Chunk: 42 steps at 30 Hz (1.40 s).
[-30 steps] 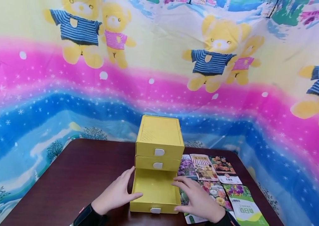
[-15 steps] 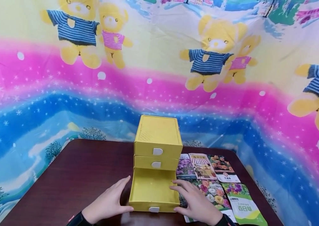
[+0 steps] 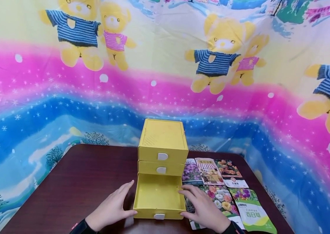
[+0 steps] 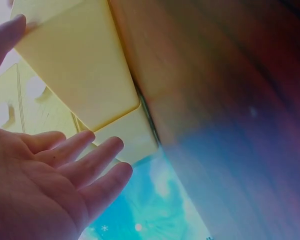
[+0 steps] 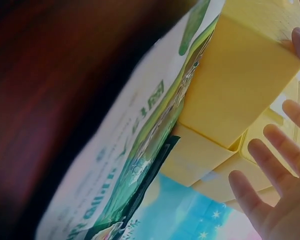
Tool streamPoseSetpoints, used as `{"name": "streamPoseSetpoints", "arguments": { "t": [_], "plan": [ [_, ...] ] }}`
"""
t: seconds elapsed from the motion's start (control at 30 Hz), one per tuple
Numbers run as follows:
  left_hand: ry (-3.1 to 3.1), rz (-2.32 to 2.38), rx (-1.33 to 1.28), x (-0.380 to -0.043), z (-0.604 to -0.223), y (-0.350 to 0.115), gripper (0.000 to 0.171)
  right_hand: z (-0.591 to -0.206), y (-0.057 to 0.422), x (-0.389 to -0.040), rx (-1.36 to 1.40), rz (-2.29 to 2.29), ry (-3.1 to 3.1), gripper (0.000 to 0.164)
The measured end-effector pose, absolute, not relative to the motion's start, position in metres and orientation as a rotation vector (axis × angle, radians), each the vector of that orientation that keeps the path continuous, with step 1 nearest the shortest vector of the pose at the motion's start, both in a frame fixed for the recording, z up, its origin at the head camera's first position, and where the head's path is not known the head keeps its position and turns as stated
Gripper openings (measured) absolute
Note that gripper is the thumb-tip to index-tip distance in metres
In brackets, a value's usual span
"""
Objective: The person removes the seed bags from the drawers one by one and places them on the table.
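Observation:
In the head view a yellow drawer cabinet (image 3: 165, 133) stands on the table, its bottom drawer (image 3: 159, 195) pulled out with nothing visible inside. My left hand (image 3: 112, 208) is at the drawer's left side, the thumb at its front corner and the other fingers spread along the side. On the opposite side, my right hand (image 3: 204, 208) has its thumb near the right front corner and its fingertips over the right wall. Both wrist views show relaxed, spread fingers beside the yellow drawer side (image 4: 80, 65). Whether the thumbs press on the drawer I cannot tell.
Several flower seed packets, among them a green and white one (image 3: 254, 213) and one with a striped awning (image 3: 210, 172), lie flat right of the cabinet, partly under my right hand. The dark table (image 3: 74, 182) extends left. A teddy-bear curtain (image 3: 159, 58) hangs behind.
My left hand has shifted left, its thumb going from over the drawer to the front left corner. The right hand and drawer stay nearly in place. The head view has turned slightly.

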State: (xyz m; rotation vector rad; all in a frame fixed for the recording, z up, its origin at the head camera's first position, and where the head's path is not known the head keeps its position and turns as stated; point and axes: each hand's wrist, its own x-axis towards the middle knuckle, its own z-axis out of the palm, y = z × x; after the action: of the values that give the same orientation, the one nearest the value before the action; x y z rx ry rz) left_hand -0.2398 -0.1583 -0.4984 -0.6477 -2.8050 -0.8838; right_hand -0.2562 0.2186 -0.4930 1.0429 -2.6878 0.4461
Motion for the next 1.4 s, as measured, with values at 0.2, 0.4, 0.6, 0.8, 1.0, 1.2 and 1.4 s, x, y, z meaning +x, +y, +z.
{"name": "streamPoseSetpoints", "arguments": {
  "t": [0.2, 0.4, 0.6, 0.8, 1.0, 1.2, 1.4],
  "plan": [
    [-2.806, -0.87, -0.633, -0.241, -0.501, -0.158, 0.107, -0.493, 0.221, -0.258, 0.997, 0.463, -2.728, 0.068],
    [-2.813, -0.875, -0.611, -0.243, -0.501, -0.157, 0.107, -0.492, 0.222, -0.259, 0.948, 0.457, -2.779, 0.071],
    [-2.816, -0.862, -0.599, -0.248, -0.498, -0.156, 0.107, -0.491, 0.222, -0.262, 0.833, 0.418, -2.817, 0.079],
    [-2.886, -0.924, -0.497, -0.254, -0.494, -0.153, 0.106, -0.494, 0.221, -0.268, 0.764, 0.403, -2.822, 0.084],
    [-2.894, -0.931, -0.457, -0.261, -0.492, -0.15, 0.105, -0.494, 0.222, -0.277, 0.725, 0.412, -2.817, 0.089],
    [-2.883, -0.899, -0.432, -0.271, -0.49, -0.15, 0.105, -0.49, 0.219, -0.286, 0.699, 0.391, -2.802, 0.091],
    [-2.87, -0.9, -0.414, -0.282, -0.49, -0.15, 0.103, -0.491, 0.217, -0.299, 0.711, 0.393, -2.785, 0.091]
  ]
}}
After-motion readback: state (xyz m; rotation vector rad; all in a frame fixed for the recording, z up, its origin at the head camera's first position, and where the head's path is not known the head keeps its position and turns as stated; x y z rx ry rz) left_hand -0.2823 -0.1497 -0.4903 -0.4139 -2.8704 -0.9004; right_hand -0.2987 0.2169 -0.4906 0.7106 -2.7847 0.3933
